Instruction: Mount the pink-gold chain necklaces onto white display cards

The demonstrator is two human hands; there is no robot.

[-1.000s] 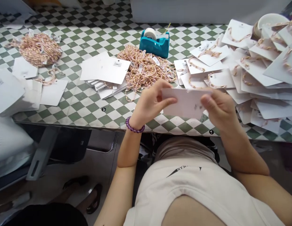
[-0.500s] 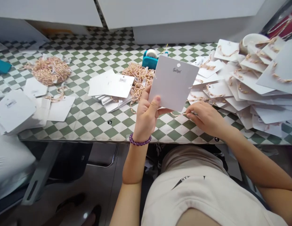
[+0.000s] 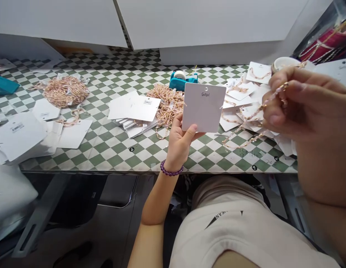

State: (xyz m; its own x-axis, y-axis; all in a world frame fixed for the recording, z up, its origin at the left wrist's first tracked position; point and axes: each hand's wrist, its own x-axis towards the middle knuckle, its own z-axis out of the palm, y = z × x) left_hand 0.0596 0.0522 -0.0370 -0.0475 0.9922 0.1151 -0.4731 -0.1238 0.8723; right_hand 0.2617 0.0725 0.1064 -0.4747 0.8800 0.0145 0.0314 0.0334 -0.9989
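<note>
My left hand [image 3: 179, 143] grips a white jewelry card [image 3: 204, 111] by its lower left corner, thumb across the front. The card stands nearly upright, with small print and a punched hole near its top edge. Bits of beaded strand show at its left side. Close to the camera on the right, my right hand [image 3: 309, 104] pinches a pink and gold beaded necklace [image 3: 244, 143] between thumb and fingers. Its strand droops in a loop toward the card; whether it joins the card is hidden. Behind the card lies a pile of beaded strands [image 3: 164, 98].
A teal tape dispenser [image 3: 182, 80] stands behind the strand pile. Stacked white cards [image 3: 145, 108] lie left of it. Farther left are a coiled strand heap [image 3: 66, 91] and more cards [image 3: 18, 134]. Carded necklaces [image 3: 259, 72] and a white cup [image 3: 286, 63] sit on the right.
My right hand has risen toward the camera and to the right, drawing the necklace strand out from the card. The card in my left hand has turned more upright.
</note>
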